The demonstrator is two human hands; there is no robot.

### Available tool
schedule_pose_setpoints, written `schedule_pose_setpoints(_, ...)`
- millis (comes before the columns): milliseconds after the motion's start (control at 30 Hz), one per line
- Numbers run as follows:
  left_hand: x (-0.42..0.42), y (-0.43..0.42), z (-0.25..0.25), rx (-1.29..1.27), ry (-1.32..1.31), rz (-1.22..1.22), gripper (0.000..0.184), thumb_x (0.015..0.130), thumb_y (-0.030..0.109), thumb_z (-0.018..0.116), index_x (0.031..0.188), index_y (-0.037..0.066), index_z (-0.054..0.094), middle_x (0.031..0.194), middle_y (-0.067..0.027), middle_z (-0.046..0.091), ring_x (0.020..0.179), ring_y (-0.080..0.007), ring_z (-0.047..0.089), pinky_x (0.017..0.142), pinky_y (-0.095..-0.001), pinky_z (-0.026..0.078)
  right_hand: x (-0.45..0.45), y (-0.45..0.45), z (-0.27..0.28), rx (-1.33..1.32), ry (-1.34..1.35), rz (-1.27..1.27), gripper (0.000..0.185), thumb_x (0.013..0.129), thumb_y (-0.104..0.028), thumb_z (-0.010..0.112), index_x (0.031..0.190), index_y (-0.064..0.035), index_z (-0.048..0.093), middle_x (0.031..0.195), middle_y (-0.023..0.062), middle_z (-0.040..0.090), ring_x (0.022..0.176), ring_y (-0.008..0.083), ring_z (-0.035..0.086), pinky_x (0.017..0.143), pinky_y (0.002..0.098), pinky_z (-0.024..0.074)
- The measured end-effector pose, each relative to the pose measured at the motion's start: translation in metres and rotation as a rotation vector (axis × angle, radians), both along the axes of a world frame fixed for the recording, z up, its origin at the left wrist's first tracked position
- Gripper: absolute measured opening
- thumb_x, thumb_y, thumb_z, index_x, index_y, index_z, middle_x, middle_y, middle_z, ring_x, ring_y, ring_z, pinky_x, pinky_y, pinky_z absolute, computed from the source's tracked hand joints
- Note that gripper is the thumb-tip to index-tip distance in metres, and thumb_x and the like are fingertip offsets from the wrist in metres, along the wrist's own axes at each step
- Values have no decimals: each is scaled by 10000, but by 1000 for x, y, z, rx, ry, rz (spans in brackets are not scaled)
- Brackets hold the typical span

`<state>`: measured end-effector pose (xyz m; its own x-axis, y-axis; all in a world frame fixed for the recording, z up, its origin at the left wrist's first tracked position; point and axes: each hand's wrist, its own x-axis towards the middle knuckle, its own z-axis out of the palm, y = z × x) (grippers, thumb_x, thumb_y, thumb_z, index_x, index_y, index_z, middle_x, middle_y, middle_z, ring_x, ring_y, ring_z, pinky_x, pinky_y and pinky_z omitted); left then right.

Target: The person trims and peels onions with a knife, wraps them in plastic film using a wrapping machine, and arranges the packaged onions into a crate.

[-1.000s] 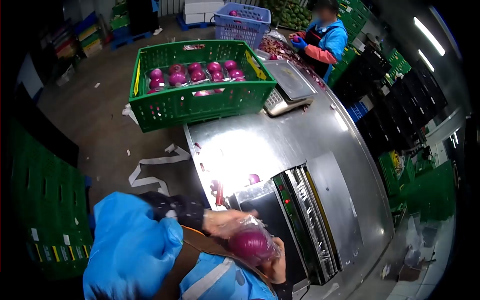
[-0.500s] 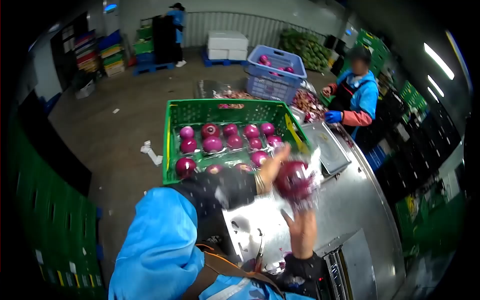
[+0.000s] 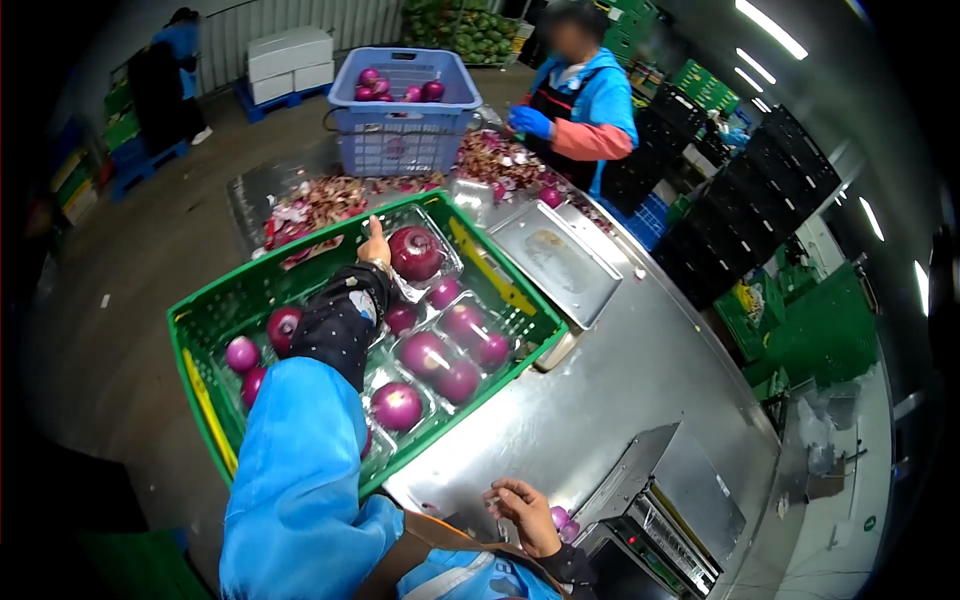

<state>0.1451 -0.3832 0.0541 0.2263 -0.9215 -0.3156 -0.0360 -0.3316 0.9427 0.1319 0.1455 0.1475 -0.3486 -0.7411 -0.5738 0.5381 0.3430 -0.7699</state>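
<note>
My left hand point(image 3: 376, 246) reaches into the far part of a green crate point(image 3: 455, 412), gripping the left side of a clear plastic pack with a large red onion point(image 3: 415, 253) in it. Part of that hand lies hidden behind the pack and the sleeve. Below and around it sit several more red onions in clear packs, such as one onion point(image 3: 397, 406) near the crate's front wall. My right hand point(image 3: 520, 512) hovers over the near edge of the steel table point(image 3: 640, 370), fingers loosely bent and apart, holding nothing. Small red onions point(image 3: 563, 522) lie just beside it.
A blue basket of red onions point(image 3: 400, 140) stands beyond the crate among onion skins point(image 3: 320, 205). A metal tray point(image 3: 556, 262) lies right of the crate, and a wrapping machine point(image 3: 660, 510) sits at lower right. Across the table stands a co-worker point(image 3: 585, 100) in blue gloves.
The wrapped onion went from between both my hands into the crate with my left hand. My right hand let go and dropped back toward me. The view turned right.
</note>
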Motion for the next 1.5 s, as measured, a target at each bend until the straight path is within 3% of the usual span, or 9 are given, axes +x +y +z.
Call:
schedule_pose_setpoints(167, -52, -7, -37, 114, -54, -112, 1014, 779, 797, 235, 1026, -113, 608, 1077, -322, 569, 1087, -453, 498, 926, -466, 380, -5, 1, -6, 76, -50, -169, 196, 904, -72, 540, 1059, 43, 570, 954, 125, 634, 739, 143, 586, 667, 242, 474)
schedule_pose_setpoints(333, -68, 28, -17, 9, -86, 192, 779, 793, 521, 629, 1186, -87, 343, 1112, -343, 520, 1033, -454, 527, 893, -468, 408, -9, 10, -31, 117, -84, -195, 208, 912, -92, 539, 1074, 36, 559, 966, 127, 639, 731, 147, 610, 658, 242, 511)
schedule_pose_setpoints(467, -59, 22, -26, -262, -654, 146, 661, 742, 430, 710, 1136, 30, 360, 1094, -278, 477, 982, -461, 509, 819, -518, 423, -7, 5, -31, 116, -87, -155, 207, 918, -96, 527, 1073, 38, 557, 965, 118, 633, 736, 132, 593, 665, 229, 493)
schedule_pose_setpoints(733, -28, 1, 4, -60, -453, -103, 810, 668, 423, 746, 1238, 39, 316, 1282, -296, 373, 1165, -455, 410, 976, -496, 343, 2, 23, -37, 70, 9, -80, 233, 921, -125, 530, 1095, 28, 556, 952, 92, 619, 759, 115, 566, 685, 226, 458)
schedule_pose_setpoints(867, 15, 17, 81, -524, -65, -247, 541, 690, 284, 732, 1100, 30, 487, 1073, -178, 543, 985, -311, 529, 834, -390, 437, 16, 37, -43, 25, 15, 7, 233, 918, -145, 542, 1089, 9, 569, 930, 67, 611, 747, 105, 563, 673, 222, 447)
schedule_pose_setpoints(967, 87, 137, 241, -954, 246, -491, 340, 806, 62, 637, 1129, 63, 529, 921, -14, 557, 792, -112, 525, 696, -255, 450, 28, 52, -50, -40, 22, 131, 213, 929, -135, 530, 1090, -1, 570, 946, 67, 627, 750, 105, 582, 672, 226, 470)
schedule_pose_setpoints(1067, 189, 259, 338, -1585, 234, -567, 328, 910, 246, 530, 1180, 62, 557, 1175, -126, 546, 1092, -215, 525, 963, -352, 397, 43, 69, -65, -90, 14, 223, 195, 929, -130, 527, 1077, -13, 573, 932, 59, 625, 753, 98, 571, 677, 223, 467)
schedule_pose_setpoints(1200, 285, 408, 354, -2064, 382, -738, 351, 859, 208, 588, 1168, 57, 520, 1195, -129, 529, 1090, -238, 510, 941, -386, 413, 68, 86, -83, -46, -106, 318, 185, 909, -118, 548, 1065, -28, 591, 893, 40, 631, 726, 71, 549, 636, 191, 455)
schedule_pose_setpoints(1500, 354, 572, 342, -1884, 271, -785, 379, 852, 228, 588, 1186, 68, 503, 1205, -133, 520, 1102, -247, 499, 954, -398, 395, 141, 103, -105, -310, 373, 808, 140, 893, -82, 549, 980, 9, 609, 856, 55, 642, 833, 105, 587, 756, 239, 473)
